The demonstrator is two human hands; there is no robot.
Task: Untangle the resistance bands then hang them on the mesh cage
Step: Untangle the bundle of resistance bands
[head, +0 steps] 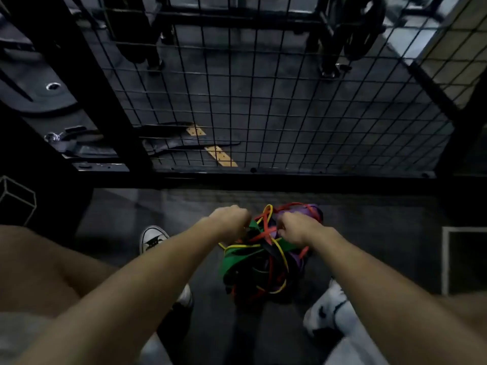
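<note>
A tangled bundle of resistance bands (261, 262), green, red, yellow, purple and black, hangs between my two hands above the dark floor. My left hand (232, 219) grips the bundle's left top, fingers curled into the green and yellow bands. My right hand (295, 230) grips the right top, where red and purple bands bunch up. The black mesh cage (263, 101) stands straight ahead, its wire grid filling the upper half of the view, with no band hanging on it.
A thick black post (87, 83) frames the cage on the left, and a low black rail (263, 177) runs along its base. My two white shoes (152, 238) (332, 309) stand either side of the bundle. Weight plates lie on the floor at far left.
</note>
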